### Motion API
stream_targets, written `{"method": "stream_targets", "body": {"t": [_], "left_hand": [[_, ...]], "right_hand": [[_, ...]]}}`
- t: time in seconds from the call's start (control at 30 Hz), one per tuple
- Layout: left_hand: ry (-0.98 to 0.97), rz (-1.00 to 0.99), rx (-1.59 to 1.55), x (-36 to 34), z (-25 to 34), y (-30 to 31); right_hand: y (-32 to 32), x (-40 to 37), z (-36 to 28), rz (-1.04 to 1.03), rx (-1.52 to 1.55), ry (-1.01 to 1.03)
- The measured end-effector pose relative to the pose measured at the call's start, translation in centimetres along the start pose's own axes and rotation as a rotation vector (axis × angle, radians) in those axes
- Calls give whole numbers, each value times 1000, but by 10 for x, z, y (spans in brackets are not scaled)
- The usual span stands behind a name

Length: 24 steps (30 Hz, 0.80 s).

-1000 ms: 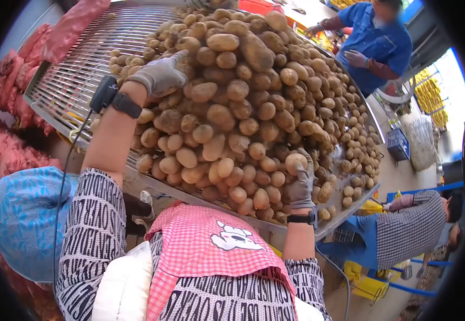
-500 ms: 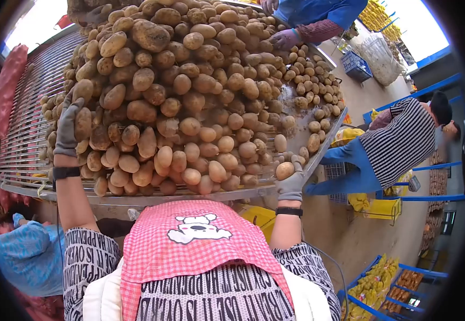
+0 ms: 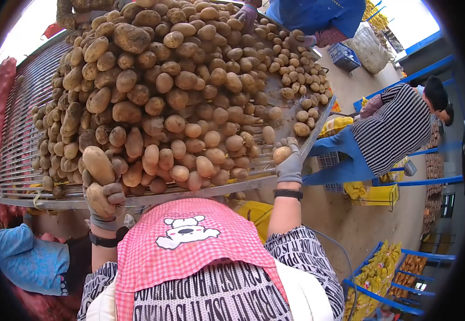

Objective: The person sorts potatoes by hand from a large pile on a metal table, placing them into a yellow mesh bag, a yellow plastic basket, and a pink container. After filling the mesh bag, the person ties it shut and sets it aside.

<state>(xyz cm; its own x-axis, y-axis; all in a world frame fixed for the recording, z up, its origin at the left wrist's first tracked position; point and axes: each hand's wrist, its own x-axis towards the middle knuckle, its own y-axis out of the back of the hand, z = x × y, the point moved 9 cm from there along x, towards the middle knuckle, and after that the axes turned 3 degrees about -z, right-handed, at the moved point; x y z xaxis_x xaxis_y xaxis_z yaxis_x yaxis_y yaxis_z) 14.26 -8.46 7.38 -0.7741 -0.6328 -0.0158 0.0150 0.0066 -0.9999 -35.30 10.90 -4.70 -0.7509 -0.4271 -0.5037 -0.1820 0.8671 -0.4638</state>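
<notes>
A large heap of potatoes [image 3: 189, 107] covers a metal table of slats with a raised frame [image 3: 216, 190]. At the table's near left edge, my left hand [image 3: 105, 200], in a grey glove, has its fingers wrapped round a potato [image 3: 100, 199]; a larger potato [image 3: 98, 165] rests just beyond it, against the fingers. My right hand [image 3: 290, 163], gloved in grey, holds a small potato [image 3: 281, 154] by the near right edge. Both wrists carry black bands.
Gloved hands of a person in blue [image 3: 313, 16] reach in at the far right. Another person's sleeve [image 3: 88, 6] shows far left. A person in stripes [image 3: 393, 128] stands right, one in light blue [image 3: 29, 259] lower left. Red sacks [image 3: 0, 107] line the left; a blue crate [image 3: 344, 56] sits right.
My left hand has come back from the heap to the near edge with potatoes. My right hand has moved slightly, still holding its potato. The co-worker's hands have shifted over the far side.
</notes>
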Motion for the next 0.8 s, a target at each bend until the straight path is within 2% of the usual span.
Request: {"method": "stream_targets", "body": {"t": [0.03, 0.07, 0.17, 0.23, 0.3, 0.37, 0.43, 0.5, 0.53, 0.6, 0.63, 0.67, 0.7, 0.73, 0.77, 0.8], "left_hand": [[64, -45, -27, 2, -16, -5], [128, -88, -55, 4, -30, -10], [157, -66, -122, 9, -46, -4], [151, -24, -119, 17, -60, -10], [195, 116, -11, 29, -81, -7], [255, 177, 87, 49, -107, -13], [537, 450, 105, 54, -151, 3], [771, 515, 278, 63, -189, 42], [924, 558, 303, 66, -220, 33], [1163, 475, 522, 75, -278, 26], [1214, 275, 550, 81, -312, 40], [1210, 309, 603, 81, -340, 31], [1376, 173, 670, 75, -367, 40], [1301, -99, 853, 82, -396, 52], [1325, -78, 876, 75, -426, 66], [1550, 51, 753, 54, -444, 52]], "right_hand": [[16, 8, -7, 78, -29, 42], [24, 18, -15, 21, 26, 84], [29, 10, -27, 2, 202, 57], [38, -4, -25, -1, 300, 13], [30, -30, -17, -146, 389, -125], [50, -51, -4, -65, 376, -162], [71, -82, 14, -97, 345, -261], [103, -107, 31, -50, 363, -303], [125, -124, 40, 29, 298, -333], [172, -156, 56, 170, 193, -358], [188, -169, 59, 198, 214, -340], [209, -185, 62, 325, 238, -333], [231, -201, 68, 449, 261, -329], [251, -210, 75, 464, 286, -298], [271, -217, 85, 477, 293, -293], [290, -217, 86, 504, 350, -172]]}}
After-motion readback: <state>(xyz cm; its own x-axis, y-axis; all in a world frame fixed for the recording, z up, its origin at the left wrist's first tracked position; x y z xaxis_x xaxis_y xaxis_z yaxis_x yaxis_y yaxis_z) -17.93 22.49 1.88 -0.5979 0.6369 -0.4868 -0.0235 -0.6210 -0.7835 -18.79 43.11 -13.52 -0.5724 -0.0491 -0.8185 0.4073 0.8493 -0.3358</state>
